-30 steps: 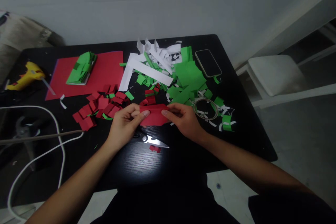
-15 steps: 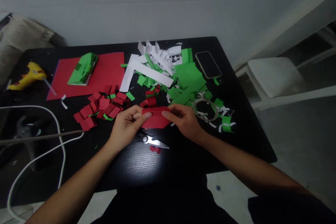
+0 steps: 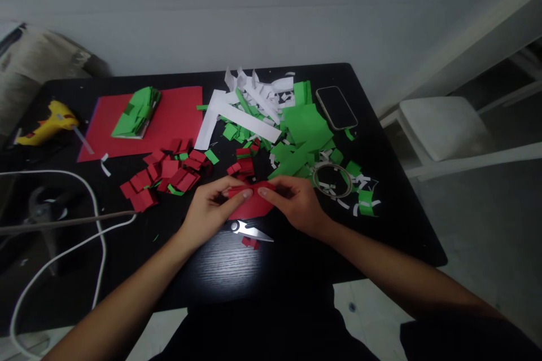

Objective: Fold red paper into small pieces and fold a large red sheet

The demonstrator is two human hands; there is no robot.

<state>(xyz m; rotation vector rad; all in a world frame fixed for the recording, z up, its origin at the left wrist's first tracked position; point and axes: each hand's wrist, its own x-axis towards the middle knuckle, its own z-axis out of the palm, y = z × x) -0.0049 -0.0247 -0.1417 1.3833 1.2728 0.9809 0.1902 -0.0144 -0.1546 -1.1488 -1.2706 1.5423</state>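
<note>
The near edge of the black table (image 3: 224, 271) is running just in front of the person's lap, and a lit stretch of its top is lying between that edge and the scissors (image 3: 254, 231), giving the forearms room to move. A few small red scraps (image 3: 250, 243) are resting just beside the blades, whose tip is pointing right; the handles I cannot make out. Above the scissors, the left hand (image 3: 209, 203) and the right hand (image 3: 300, 203) are gripping a red paper (image 3: 252, 210) between them, thumbs on its near face, fingers mostly hidden behind.

Left of the left hand, a heap of folded red pieces (image 3: 169, 172) is spreading toward a white cable (image 3: 101, 248). Beyond the right hand, a round ring (image 3: 315, 180) is circling some white scraps, while the table's right edge is slanting away past it. Farther back, green sheets (image 3: 307, 124) and white strips (image 3: 243, 117) are crowding the middle, with a phone (image 3: 337, 108) lying near the right edge. At the left, a red sheet (image 3: 178, 118) is bearing a green folded bundle (image 3: 138, 113), and a yellow glue gun (image 3: 51, 124) is lying near it. The far edge is running along the wall (image 3: 271, 28).
</note>
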